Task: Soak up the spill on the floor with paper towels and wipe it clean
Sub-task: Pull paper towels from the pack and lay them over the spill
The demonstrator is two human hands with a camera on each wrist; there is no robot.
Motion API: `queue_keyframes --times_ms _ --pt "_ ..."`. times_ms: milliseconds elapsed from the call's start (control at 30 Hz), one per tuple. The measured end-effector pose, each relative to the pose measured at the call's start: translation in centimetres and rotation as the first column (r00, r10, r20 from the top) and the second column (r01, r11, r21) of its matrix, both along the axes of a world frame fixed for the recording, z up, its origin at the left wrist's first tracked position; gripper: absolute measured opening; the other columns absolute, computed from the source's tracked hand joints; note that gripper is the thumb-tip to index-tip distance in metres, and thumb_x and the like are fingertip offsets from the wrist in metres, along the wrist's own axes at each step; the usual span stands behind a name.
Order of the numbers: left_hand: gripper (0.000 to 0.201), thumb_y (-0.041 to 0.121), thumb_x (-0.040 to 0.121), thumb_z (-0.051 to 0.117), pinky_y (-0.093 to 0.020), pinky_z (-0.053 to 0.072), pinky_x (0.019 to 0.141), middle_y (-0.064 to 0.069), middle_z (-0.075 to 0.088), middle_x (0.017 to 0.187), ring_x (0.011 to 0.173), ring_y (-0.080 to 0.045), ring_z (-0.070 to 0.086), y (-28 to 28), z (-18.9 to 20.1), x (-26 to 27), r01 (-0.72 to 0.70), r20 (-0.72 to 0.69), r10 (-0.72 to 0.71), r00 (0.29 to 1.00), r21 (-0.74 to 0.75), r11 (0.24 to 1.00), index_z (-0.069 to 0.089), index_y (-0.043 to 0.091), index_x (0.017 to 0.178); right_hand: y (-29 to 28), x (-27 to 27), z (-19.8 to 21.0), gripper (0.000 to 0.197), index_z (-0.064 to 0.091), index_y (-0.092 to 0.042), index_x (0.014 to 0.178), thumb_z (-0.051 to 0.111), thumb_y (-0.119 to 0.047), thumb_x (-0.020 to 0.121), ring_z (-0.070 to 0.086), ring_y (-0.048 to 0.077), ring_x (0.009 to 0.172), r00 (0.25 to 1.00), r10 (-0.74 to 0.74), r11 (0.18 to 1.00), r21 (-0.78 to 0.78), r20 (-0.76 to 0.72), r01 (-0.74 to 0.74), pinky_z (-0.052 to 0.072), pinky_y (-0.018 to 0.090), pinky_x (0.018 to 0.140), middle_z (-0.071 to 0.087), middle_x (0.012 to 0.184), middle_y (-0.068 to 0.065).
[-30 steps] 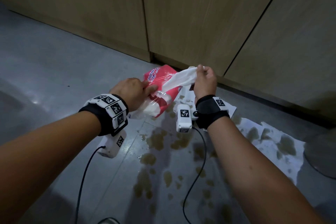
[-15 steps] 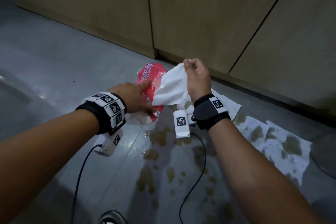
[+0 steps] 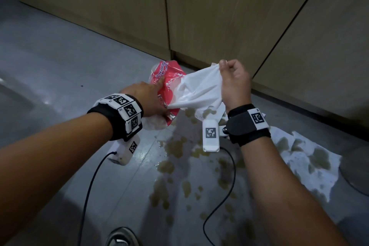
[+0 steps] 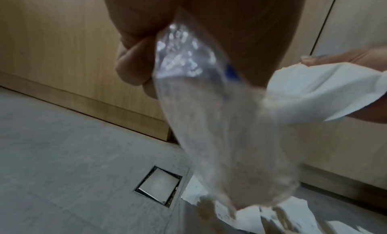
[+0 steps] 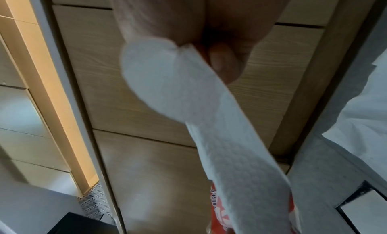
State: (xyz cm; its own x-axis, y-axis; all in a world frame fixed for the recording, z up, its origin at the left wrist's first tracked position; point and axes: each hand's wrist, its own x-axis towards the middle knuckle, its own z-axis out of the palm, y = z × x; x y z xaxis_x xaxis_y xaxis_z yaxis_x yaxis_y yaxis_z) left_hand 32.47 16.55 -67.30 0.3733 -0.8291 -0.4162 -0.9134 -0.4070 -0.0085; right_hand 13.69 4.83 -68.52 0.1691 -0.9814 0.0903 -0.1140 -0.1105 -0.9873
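Note:
My left hand (image 3: 148, 96) grips a red and clear plastic pack of paper towels (image 3: 166, 82), held above the floor; the left wrist view shows the fingers (image 4: 134, 67) curled on the pack's clear wrap (image 4: 209, 121). My right hand (image 3: 232, 80) pinches a clean white paper towel (image 3: 197, 92) at its top corner, and the sheet (image 5: 188, 108) stretches from that hand down into the pack's opening. Brown spill (image 3: 175, 166) lies in blotches on the grey floor below both hands. A stained towel (image 3: 307, 160) lies spread on the floor at the right.
Wooden cabinet doors (image 3: 219, 16) with a dark kick strip run along the back. A square floor drain cover (image 4: 159, 186) sits in the tiles. Part of a round grey base (image 3: 357, 171) shows at the right edge. A shoe (image 3: 121, 237) stands at the bottom. Cables hang from both wrists.
The right hand has pulled the towel farther out of the pack, up and to the right, and the sheet has spread wider. The left hand keeps hold of the pack.

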Motion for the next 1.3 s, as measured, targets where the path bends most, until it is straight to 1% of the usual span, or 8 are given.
queue_keyframes --times_ms 200,367,500,633,800,967,1067,1300 --pt "0.107 0.071 0.074 0.068 -0.029 0.041 0.092 -0.003 0.052 0.145 0.122 -0.028 0.055 0.5 -0.2 0.8 -0.132 -0.351 0.108 0.930 -0.046 0.990 0.008 0.041 0.157 0.4 -0.2 0.4 0.023 0.050 -0.022 0.077 0.056 -0.027 0.099 0.048 0.009 0.068 0.996 -0.043 0.999 0.020 0.076 0.041 0.045 0.026 0.068 0.054 0.075 -0.001" --pt "0.068 0.070 0.075 0.057 -0.042 0.051 0.099 0.006 0.070 0.122 0.103 -0.018 0.070 1.7 0.0 0.7 -0.534 -0.861 0.217 0.461 -0.074 0.842 0.051 0.046 0.138 0.0 -1.0 0.9 0.020 0.053 -0.019 0.080 0.056 -0.025 0.098 0.041 0.018 0.070 0.991 0.025 0.998 0.048 0.128 -0.032 0.038 0.031 0.065 0.048 0.077 0.009" --pt "0.073 0.035 0.098 0.059 -0.038 0.058 0.075 -0.007 0.073 0.112 0.084 -0.021 0.074 0.8 -0.4 -0.1 -0.723 -0.955 0.233 0.184 0.029 0.690 0.016 0.040 0.156 0.5 -1.0 1.2 0.019 0.053 -0.019 0.081 0.057 -0.025 0.099 0.040 0.010 0.064 0.987 0.091 0.995 0.024 0.130 -0.095 0.038 0.023 0.063 0.046 0.070 -0.001" --pt "0.060 0.058 0.101 0.036 -0.032 0.060 0.066 -0.017 0.071 0.115 0.085 -0.023 0.074 0.3 0.8 -2.2 -0.658 -0.967 0.251 -0.042 0.216 0.721 0.059 0.011 0.129 1.3 0.0 1.9 0.021 0.054 -0.020 0.079 0.057 -0.024 0.099 0.039 0.002 0.059 0.977 0.140 0.990 0.001 0.160 -0.142 0.037 0.018 0.061 0.046 0.063 -0.014" --pt "0.059 0.070 0.088 0.054 -0.052 0.053 0.095 -0.010 0.076 0.102 0.096 -0.027 0.073 -0.6 -0.2 -2.4 -0.633 -0.938 0.343 0.054 0.233 0.738 0.073 0.017 0.106 2.2 1.3 2.4 0.020 0.054 -0.018 0.079 0.057 -0.022 0.098 0.041 0.007 0.062 0.936 0.284 0.958 -0.028 0.209 -0.285 0.036 0.022 0.059 0.049 0.067 -0.007" --pt "0.041 0.042 0.095 0.061 -0.040 0.049 0.059 -0.024 0.069 0.075 0.058 -0.030 0.059 -0.4 -2.3 -0.7 -0.763 -0.858 0.422 0.293 0.056 0.644 0.070 0.004 0.081 1.1 0.5 3.2 0.016 0.055 -0.019 0.081 0.057 -0.021 0.098 0.044 0.006 0.065 0.926 0.027 0.999 0.006 0.376 -0.031 0.040 0.020 0.063 0.050 0.069 -0.009" --pt "0.044 0.037 0.100 0.057 -0.032 0.037 0.044 -0.006 0.057 0.047 0.034 -0.018 0.046 0.1 -3.6 0.7 -0.818 -0.844 0.462 0.270 0.051 0.572 0.062 0.008 0.067 -0.1 -0.3 2.8 0.015 0.055 -0.017 0.083 0.057 -0.023 0.096 0.043 0.018 0.074 0.870 -0.085 0.996 0.044 0.485 0.072 0.040 0.033 0.069 0.051 0.073 -0.004" --pt "0.041 0.034 0.103 0.050 -0.036 0.046 0.062 0.005 0.053 0.036 0.035 -0.012 0.051 2.9 -5.3 5.8 -0.874 -0.763 0.540 0.355 -0.065 0.482 0.055 0.014 0.068 -1.3 -1.9 -1.3 0.021 0.049 -0.017 0.080 0.051 -0.020 0.101 0.041 0.009 0.063 0.898 -0.205 0.979 0.102 0.389 0.179 0.037 0.025 0.057 0.046 0.068 -0.003"
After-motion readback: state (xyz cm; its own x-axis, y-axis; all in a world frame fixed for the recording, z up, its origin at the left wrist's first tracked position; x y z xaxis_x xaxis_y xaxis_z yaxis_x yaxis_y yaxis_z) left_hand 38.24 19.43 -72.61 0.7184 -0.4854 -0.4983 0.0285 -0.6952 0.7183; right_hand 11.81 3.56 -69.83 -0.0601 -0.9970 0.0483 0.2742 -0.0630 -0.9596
